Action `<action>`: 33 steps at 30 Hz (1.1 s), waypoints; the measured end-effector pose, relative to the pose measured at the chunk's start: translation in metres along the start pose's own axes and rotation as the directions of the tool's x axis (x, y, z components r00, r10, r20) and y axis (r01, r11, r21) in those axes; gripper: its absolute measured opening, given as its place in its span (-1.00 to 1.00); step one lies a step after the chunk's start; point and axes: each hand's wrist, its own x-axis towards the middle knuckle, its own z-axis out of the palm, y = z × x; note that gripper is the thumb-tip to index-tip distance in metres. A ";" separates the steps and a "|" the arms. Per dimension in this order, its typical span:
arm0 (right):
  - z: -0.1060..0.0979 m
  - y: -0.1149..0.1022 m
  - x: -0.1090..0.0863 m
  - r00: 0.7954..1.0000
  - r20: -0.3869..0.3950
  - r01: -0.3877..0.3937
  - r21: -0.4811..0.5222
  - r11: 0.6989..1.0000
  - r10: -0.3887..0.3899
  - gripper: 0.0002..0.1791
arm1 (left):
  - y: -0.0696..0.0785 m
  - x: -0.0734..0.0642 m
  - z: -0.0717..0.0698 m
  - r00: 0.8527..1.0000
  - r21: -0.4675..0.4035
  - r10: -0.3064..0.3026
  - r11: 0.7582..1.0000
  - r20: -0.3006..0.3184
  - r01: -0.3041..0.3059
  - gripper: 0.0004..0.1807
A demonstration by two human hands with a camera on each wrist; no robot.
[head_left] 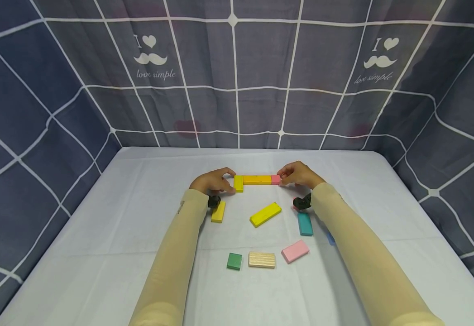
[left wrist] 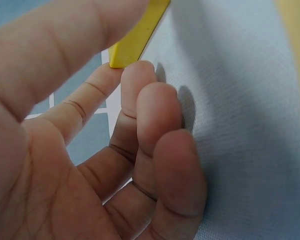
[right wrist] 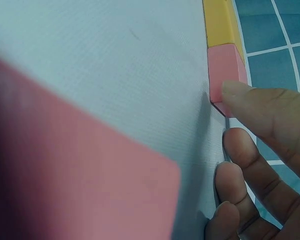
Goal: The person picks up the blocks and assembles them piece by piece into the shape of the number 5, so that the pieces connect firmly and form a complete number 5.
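Note:
A row of blocks lies toward the far side of the table: a yellow block (head_left: 238, 184) set crosswise, a long orange-yellow block (head_left: 257, 180), and a small pink block (head_left: 275, 179) at the right end. My left hand (head_left: 212, 181) pinches the crosswise yellow block between thumb and index finger; its other fingers curl loosely against the cloth in the left wrist view. At the opposite end, my right hand (head_left: 299, 174) holds the small pink block, thumb pressed on its side in the right wrist view. The right index fingertip is hidden there.
Nearer me lie a yellow block (head_left: 265, 214), another yellow block (head_left: 218, 212) beside the left wrist, a teal block (head_left: 305, 224), a pink block (head_left: 295, 251), a ridged wooden block (head_left: 261, 260) and a green block (head_left: 234, 261). A blue block (head_left: 330, 238) is partly under the right forearm.

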 end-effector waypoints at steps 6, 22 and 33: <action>0.000 0.000 0.000 1.000 -0.008 -0.006 0.018 1.000 0.006 -0.54 | 0.001 -0.001 -0.001 1.000 0.010 0.002 1.000 0.003 -0.002 -0.27; 0.000 0.003 -0.005 1.000 0.010 -0.001 0.037 0.999 0.000 -0.43 | -0.003 -0.002 -0.004 0.999 -0.017 0.022 1.000 0.037 -0.022 -0.19; 0.002 0.007 -0.016 0.998 0.000 0.065 0.058 0.996 -0.065 -0.47 | -0.011 -0.010 -0.007 0.980 0.082 0.177 0.979 0.092 -0.184 -0.21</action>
